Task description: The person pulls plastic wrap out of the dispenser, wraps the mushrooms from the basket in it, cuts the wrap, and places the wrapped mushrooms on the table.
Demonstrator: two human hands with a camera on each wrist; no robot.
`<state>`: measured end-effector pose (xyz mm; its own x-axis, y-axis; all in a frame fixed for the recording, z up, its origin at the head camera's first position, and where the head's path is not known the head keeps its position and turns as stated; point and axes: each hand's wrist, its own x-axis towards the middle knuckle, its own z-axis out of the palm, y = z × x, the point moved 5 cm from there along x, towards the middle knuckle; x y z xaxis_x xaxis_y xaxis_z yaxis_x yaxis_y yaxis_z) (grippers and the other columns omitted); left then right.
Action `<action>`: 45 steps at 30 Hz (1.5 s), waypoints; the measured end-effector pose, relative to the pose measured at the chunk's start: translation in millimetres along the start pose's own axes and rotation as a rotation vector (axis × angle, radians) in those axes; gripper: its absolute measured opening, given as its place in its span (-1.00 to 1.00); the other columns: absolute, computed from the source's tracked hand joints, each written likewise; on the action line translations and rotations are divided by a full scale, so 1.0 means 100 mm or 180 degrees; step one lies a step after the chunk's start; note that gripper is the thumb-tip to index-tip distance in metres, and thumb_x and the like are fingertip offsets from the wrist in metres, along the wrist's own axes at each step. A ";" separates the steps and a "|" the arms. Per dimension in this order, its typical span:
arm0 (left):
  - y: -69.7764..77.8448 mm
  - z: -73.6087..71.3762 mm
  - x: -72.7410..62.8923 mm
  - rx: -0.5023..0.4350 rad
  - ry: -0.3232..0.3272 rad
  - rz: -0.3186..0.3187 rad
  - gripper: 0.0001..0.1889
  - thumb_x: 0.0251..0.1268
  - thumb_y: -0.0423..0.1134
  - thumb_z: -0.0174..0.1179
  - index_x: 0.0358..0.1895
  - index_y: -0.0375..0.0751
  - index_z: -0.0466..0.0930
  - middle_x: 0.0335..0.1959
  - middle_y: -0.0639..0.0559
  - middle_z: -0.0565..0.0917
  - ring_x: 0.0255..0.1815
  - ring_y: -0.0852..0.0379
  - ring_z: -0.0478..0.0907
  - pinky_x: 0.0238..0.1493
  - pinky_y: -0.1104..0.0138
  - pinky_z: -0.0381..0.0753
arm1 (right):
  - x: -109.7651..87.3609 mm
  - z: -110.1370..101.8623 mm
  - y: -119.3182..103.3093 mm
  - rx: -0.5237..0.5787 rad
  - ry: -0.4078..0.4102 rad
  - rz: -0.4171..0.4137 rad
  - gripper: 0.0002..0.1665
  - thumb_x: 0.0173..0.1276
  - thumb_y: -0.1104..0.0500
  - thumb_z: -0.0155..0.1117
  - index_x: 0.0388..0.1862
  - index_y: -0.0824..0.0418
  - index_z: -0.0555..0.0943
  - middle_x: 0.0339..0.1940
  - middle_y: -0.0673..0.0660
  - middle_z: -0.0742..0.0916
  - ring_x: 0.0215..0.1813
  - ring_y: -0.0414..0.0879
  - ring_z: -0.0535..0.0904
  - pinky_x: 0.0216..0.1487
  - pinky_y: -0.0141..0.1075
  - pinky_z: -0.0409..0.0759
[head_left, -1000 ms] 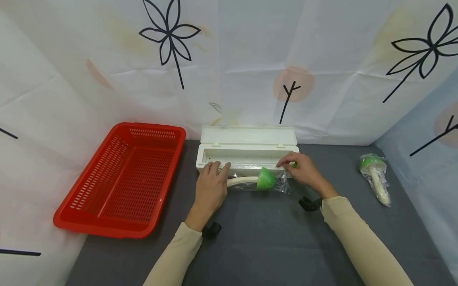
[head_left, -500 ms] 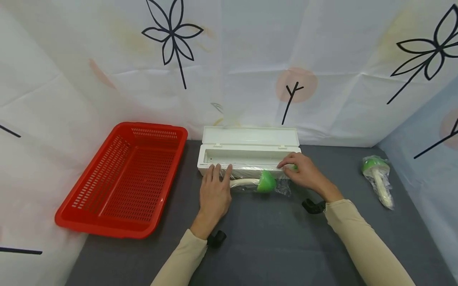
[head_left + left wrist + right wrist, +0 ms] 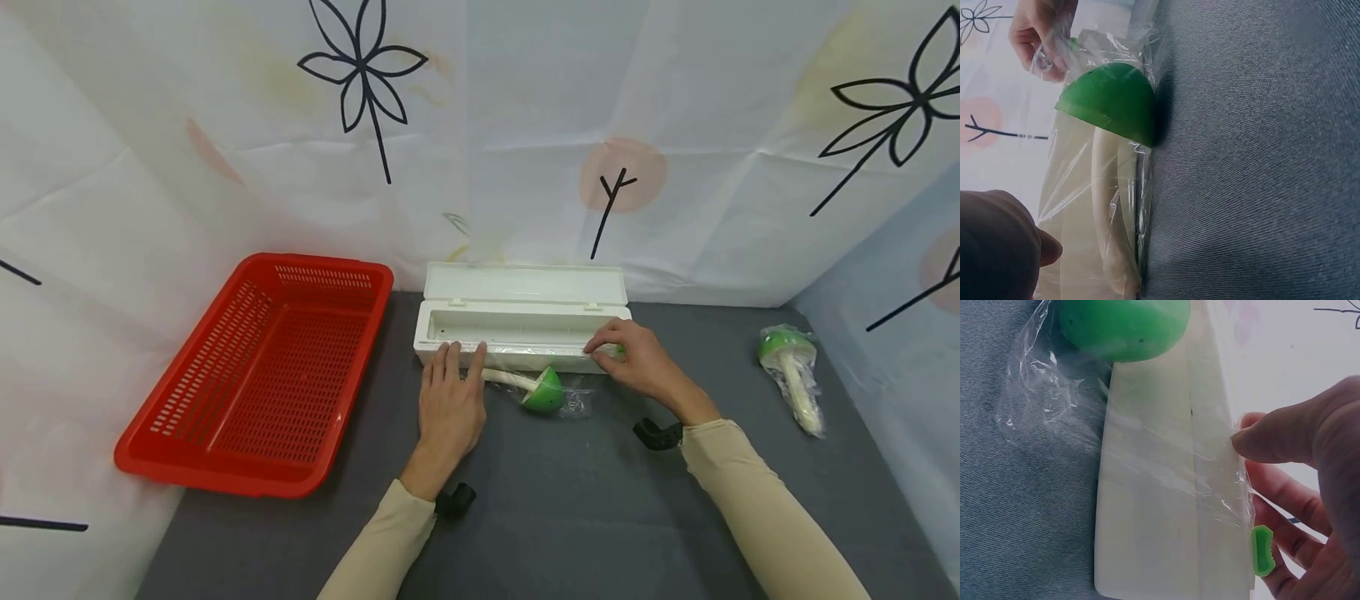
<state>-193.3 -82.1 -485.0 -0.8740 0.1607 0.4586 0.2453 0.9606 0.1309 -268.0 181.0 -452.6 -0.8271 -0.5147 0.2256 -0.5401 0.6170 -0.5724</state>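
A white cling film dispenser box (image 3: 525,357) stands with its lid raised at the back. Clear cling film (image 3: 1166,450) hangs down its front. Behind or within this film lies a toy mushroom (image 3: 544,392) with a green cap and pale curved stem; I cannot tell how far it is wrapped. My left hand (image 3: 450,412) rests straight fingers on the box's front left rim, thumb by the stem's end. At the front right corner, my right hand (image 3: 637,360) pinches the film between thumb and forefinger. A small green slider (image 3: 1263,550) sits under its other fingers.
To the left stands a red perforated basket (image 3: 330,417). Another green-capped mushroom (image 3: 793,375), wrapped in film, lies at the right on the dark grey table (image 3: 570,517). A printed white cloth (image 3: 517,192) hangs directly behind the box.
The mushroom's cap has tipped and dropped toward me and slightly left, so its stem slants. The film around it looks looser. Both hands hold almost the same places on the box.
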 end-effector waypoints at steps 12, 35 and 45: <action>-0.04 -0.02 0.08 0.0006 -0.0190 -0.0068 -0.58 0.49 -0.23 0.15 0.37 -0.02 0.51 0.27 -0.28 0.45 0.34 -0.26 0.35 0.32 -0.14 0.31 | -0.18 -0.07 -0.13 0.0047 -0.0004 -0.0091 -0.75 0.23 0.12 0.55 -0.11 0.13 0.77 -0.11 0.07 0.71 0.02 0.13 0.52 0.10 0.18 0.33; -0.09 -0.07 0.12 -0.0138 0.0020 -0.0067 -0.60 0.36 -0.19 0.28 0.23 -0.13 0.58 0.16 -0.29 0.47 0.19 -0.29 0.41 0.20 -0.15 0.37 | -0.06 -0.01 0.02 -0.0013 0.0372 0.0548 -0.90 0.32 0.27 0.46 -0.30 0.29 0.69 -0.21 0.24 0.67 -0.07 0.24 0.60 0.08 0.19 0.48; -0.09 -0.13 0.21 -0.0245 -0.0031 -0.0141 -0.73 0.39 -0.19 0.24 0.05 -0.22 0.65 0.07 -0.27 0.53 0.15 -0.27 0.43 0.16 -0.16 0.39 | -0.13 0.03 0.18 0.0495 0.0740 0.1364 -0.46 0.30 0.19 0.49 0.15 0.44 0.54 0.26 0.47 0.30 0.33 0.42 0.19 0.29 0.36 0.13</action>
<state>-208.8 -90.8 -464.7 -0.8886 0.1211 0.4424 0.2376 0.9465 0.2182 -266.9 196.9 -468.3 -0.9915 -0.0781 0.1042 -0.1300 0.6386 -0.7584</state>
